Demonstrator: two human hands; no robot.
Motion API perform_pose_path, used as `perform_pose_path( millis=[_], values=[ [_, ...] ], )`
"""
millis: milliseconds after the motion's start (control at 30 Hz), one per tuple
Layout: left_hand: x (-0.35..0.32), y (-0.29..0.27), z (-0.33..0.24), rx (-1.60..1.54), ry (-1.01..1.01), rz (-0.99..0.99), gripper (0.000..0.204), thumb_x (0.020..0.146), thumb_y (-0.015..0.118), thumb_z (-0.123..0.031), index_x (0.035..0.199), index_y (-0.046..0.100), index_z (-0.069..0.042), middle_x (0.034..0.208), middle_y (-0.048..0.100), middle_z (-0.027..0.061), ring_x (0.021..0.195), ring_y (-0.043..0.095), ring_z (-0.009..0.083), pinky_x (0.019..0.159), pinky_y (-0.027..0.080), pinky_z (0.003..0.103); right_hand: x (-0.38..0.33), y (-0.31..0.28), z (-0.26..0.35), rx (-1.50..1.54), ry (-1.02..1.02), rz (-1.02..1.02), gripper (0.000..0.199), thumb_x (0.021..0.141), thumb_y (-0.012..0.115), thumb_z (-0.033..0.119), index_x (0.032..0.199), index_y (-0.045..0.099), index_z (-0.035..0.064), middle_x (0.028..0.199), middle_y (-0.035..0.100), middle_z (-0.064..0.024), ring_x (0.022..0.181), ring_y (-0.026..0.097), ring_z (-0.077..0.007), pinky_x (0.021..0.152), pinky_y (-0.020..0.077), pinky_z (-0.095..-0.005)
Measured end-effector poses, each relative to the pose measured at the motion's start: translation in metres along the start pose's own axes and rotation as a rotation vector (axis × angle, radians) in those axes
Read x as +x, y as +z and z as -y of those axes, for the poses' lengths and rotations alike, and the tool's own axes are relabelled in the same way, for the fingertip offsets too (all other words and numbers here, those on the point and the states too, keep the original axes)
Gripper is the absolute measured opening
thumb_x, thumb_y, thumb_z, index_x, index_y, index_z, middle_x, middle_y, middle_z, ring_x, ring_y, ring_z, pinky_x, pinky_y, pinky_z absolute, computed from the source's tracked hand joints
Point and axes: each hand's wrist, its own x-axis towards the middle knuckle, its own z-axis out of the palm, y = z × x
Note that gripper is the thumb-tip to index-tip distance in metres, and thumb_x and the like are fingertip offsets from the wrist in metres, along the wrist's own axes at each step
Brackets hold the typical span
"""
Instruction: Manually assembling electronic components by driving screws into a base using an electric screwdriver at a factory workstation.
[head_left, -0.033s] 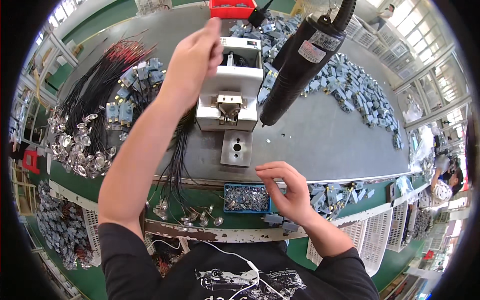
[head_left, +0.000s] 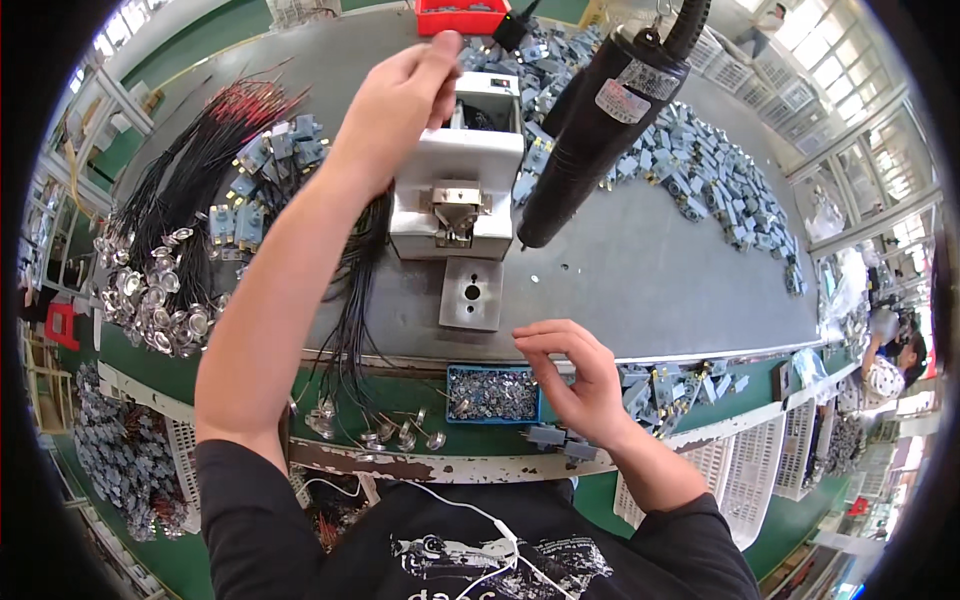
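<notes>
My left hand (head_left: 405,100) reaches far over the bench, its fingertips pinched together at the top back edge of a white box-shaped machine (head_left: 455,190). Nothing shows between the fingers. My right hand (head_left: 575,375) hovers at the near edge of the table, thumb and forefinger pinched, just right of a small blue tray (head_left: 492,393) of tiny metal parts. Any part in that pinch is too small to see. A square metal fixture plate (head_left: 470,293) lies in front of the machine. A black powered screwdriver (head_left: 600,130) hangs tilted to the right of the machine.
Bundles of black wires with red tips (head_left: 200,150) and shiny round metal pieces (head_left: 150,300) lie at the left. A heap of grey-blue connector parts (head_left: 700,170) covers the right. A red bin (head_left: 460,15) stands at the back. White baskets (head_left: 740,470) hang below the front edge.
</notes>
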Motion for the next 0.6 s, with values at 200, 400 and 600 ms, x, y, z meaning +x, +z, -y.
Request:
perform_pose_path(
  millis=[200, 400, 600],
  values=[
    [0.034, -0.062, 0.031, 0.999, 0.628, 0.250, 0.041, 0.096, 0.063, -0.020, 0.135, 0.062, -0.009, 0.141, 0.059, 0.0177, 0.122, 0.061, 0.0297, 0.097, 0.051, 0.037, -0.039, -0.047, -0.005, -0.227, 0.023, -0.218, 0.043, 0.091, 0.061, -0.011, 0.132, 0.058, -0.0023, 0.130, 0.066, -0.0188, 0.115, 0.067, -0.0280, 0.097, 0.0532, -0.0390],
    [0.010, -0.023, 0.062, 0.647, 0.325, 0.182, 0.040, 0.109, 0.053, -0.034, 0.144, 0.060, -0.015, 0.144, 0.063, 0.0028, 0.121, 0.061, 0.0170, 0.095, 0.048, 0.032, -0.183, -0.176, -0.084, -1.034, 0.467, -0.588, 0.071, 0.105, 0.058, 0.044, 0.159, 0.035, 0.0038, 0.162, 0.039, -0.0218, 0.151, 0.035, -0.0380, 0.123, 0.0275, -0.0476],
    [-0.041, -0.028, 0.056, 0.610, 0.231, 0.231, 0.035, 0.110, 0.053, -0.020, 0.143, 0.057, -0.008, 0.147, 0.058, 0.0056, 0.131, 0.059, 0.0183, 0.114, 0.043, 0.033, -0.206, -0.194, -0.117, -0.847, 0.788, -0.583, 0.077, 0.105, 0.051, 0.055, 0.160, 0.034, 0.0042, 0.170, 0.016, -0.0268, 0.157, 0.021, -0.0403, 0.126, 0.0220, -0.0456]
  ],
)
